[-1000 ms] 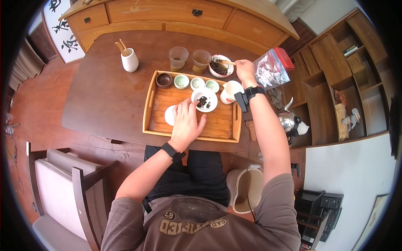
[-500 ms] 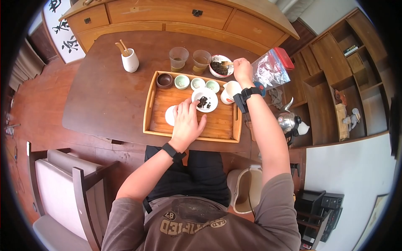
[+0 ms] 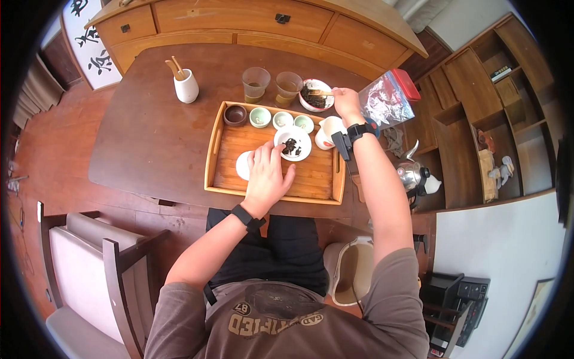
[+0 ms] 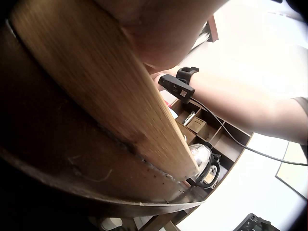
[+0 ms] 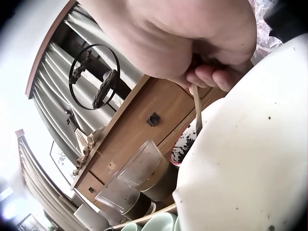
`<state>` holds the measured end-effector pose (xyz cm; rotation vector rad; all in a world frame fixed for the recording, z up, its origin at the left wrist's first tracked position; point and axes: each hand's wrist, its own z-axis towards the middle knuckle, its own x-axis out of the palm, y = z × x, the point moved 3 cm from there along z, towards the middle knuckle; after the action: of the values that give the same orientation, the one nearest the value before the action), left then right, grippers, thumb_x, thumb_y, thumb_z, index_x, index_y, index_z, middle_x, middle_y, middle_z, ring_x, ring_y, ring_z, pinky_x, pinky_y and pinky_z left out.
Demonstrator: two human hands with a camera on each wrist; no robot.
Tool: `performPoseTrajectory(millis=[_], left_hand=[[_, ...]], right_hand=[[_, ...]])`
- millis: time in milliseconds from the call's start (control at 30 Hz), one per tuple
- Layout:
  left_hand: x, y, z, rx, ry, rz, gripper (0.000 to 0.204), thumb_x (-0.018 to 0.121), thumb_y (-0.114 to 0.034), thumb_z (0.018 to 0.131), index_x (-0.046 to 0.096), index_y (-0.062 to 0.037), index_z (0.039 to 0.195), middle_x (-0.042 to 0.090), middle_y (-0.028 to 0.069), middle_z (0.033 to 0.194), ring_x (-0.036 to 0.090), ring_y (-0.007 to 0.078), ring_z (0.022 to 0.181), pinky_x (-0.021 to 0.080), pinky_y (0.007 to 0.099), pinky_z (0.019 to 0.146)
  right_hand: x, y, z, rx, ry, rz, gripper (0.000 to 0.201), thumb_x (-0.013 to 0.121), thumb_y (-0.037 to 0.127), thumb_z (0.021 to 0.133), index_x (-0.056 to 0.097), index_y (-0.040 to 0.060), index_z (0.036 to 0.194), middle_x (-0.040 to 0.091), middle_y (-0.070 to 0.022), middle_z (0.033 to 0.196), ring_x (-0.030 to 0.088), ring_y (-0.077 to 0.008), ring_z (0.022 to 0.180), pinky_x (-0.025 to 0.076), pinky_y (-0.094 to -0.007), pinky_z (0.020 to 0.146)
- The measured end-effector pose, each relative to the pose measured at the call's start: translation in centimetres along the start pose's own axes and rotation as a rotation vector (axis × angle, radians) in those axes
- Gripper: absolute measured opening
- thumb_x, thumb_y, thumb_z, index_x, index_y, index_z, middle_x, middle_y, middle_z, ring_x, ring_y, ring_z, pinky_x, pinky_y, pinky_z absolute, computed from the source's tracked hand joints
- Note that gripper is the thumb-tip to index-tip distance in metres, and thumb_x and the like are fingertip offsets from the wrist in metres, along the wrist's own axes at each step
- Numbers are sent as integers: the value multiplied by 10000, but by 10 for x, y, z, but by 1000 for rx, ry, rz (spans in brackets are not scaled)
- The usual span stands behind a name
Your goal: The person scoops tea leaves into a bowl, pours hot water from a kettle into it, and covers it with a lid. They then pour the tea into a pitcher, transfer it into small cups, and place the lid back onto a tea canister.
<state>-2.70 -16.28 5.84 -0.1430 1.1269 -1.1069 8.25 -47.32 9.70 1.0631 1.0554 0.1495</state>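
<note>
My right hand [image 3: 347, 103] pinches a thin wooden tea tool [image 3: 323, 93], its far end among dark tea leaves [image 3: 311, 97] in a red-rimmed white bowl [image 3: 317, 108]. In the right wrist view, curled fingers [image 5: 207, 76] surround the tool's upper end. Palm down over the wooden tray [image 3: 233, 143], my left hand [image 3: 267, 172] has loosely extended fingers, with fingertips right at the rim of a white wide-lipped cup [image 3: 303, 133]. A small clump of dark leaves [image 3: 290, 145] lies in that cup. Left of this hand, and partly hidden by it, is a round white piece [image 3: 242, 166].
A white pitcher [image 3: 325, 140] stands at the tray's right, close below my right wrist. Three pale green cups [image 3: 259, 117] and a brown cup [image 3: 234, 115] line the tray's back. Behind are two clear plastic cups [image 3: 255, 84], and right, a foil-filled bag [image 3: 385, 105].
My right hand shifts slightly left, and the wooden tool changes its angle within the bowl of leaves. My left hand and the white cup stay where they were.
</note>
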Motion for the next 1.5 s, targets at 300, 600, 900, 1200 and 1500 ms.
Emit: performPoseTrajectory(millis=[300, 600, 900, 1200, 1500], left_hand=[[0, 0, 0, 4, -2, 4, 570, 785, -230, 909, 551, -3, 1377, 569, 206, 1390, 538, 386, 1306, 357, 546, 1145], [0, 0, 1, 5, -2, 10, 569, 785, -230, 907, 553, -7, 1376, 572, 203, 1386, 540, 383, 1304, 354, 548, 1146], [0, 0, 0, 1, 1, 11, 565, 782, -231, 910, 553, -11, 1377, 570, 198, 1395, 537, 382, 1308, 351, 553, 1146], [1, 0, -1, -1, -1, 24, 564, 779, -242, 916, 558, -6, 1378, 569, 206, 1385, 536, 382, 1305, 357, 555, 1148], [4, 2, -2, 10, -2, 50, 571, 777, -256, 917, 563, 3, 1379, 569, 211, 1371, 540, 379, 1292, 365, 545, 1151]], right_hand=[[4, -7, 5, 151, 78, 67, 328, 670, 216, 1036, 788, -73, 1136, 797, -246, 1092, 764, -332, 1032, 547, -425, 928], [11, -10, 4, 200, 54, 121, 313, 664, 196, 1026, 792, -70, 1130, 796, -211, 1071, 745, -268, 1026, 537, -429, 932], [7, -12, 4, 332, 79, 396, 227, 660, 176, 1044, 794, -6, 1020, 596, -30, 730, 427, -128, 565, 323, -355, 509], [-10, -8, -4, 330, 120, 461, 194, 623, 186, 1108, 714, 14, 1110, 495, 33, 763, 415, -94, 620, 360, -289, 548], [-14, -39, 5, 119, -77, 327, 243, 667, 196, 1077, 749, -22, 1148, 750, -73, 1024, 683, -204, 852, 560, -352, 796]])
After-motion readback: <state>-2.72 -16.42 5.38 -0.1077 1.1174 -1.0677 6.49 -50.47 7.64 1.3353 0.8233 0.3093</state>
